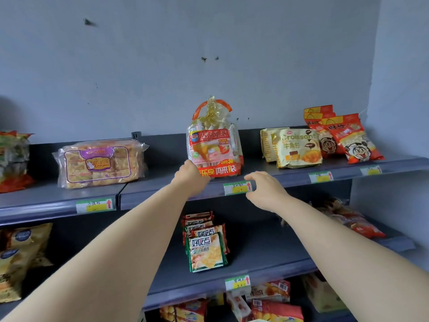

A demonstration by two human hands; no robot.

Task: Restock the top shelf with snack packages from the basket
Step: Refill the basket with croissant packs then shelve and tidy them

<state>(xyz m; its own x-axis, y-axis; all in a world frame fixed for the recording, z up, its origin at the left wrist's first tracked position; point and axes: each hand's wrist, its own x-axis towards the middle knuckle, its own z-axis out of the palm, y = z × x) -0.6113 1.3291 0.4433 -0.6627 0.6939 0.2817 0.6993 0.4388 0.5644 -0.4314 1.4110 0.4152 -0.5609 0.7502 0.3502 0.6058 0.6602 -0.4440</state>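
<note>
Left hand (191,175) grips the lower corner of the snack bag (213,145), probably light and crushable, best held at its base; right hand (264,189) hovers empty, loosely curled.

One head-worn wide-angle camera is looking forward and slightly down, facing the grey wall (209,66) straight on, close to the top shelf (160,182). Red snack package (213,145) is sitting mid-frame. Left hand (191,174) and right hand (262,187) are stretching up from the bottom corners, and a lower shelf (267,252) is showing beneath.
</note>
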